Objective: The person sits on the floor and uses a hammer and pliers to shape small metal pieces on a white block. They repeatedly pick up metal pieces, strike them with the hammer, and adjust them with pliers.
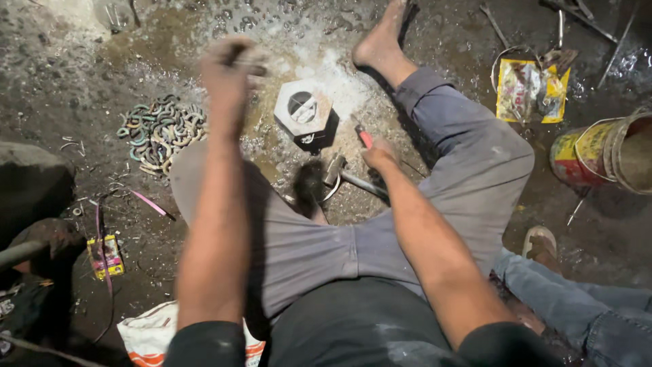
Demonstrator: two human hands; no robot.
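I sit on a dirty floor with my legs spread. My left hand (227, 68) is raised and blurred, closed around a dark bar-like tool. My right hand (379, 155) is low between my legs and grips a red-handled tool (365, 138) whose tip points toward a hexagonal metal block (303, 112) with a round hole in its top. A hammer (343, 173) lies on the floor just beside my right hand. My bare right foot (380, 41) rests beyond the block.
A pile of bent metal rings (159, 132) lies at the left. A yellow packet (530, 88) and a red-and-yellow can (584, 153) are at the right. Another person's jeans-clad leg and sandal (540, 245) enter at lower right. A white bag (146, 333) lies at the bottom.
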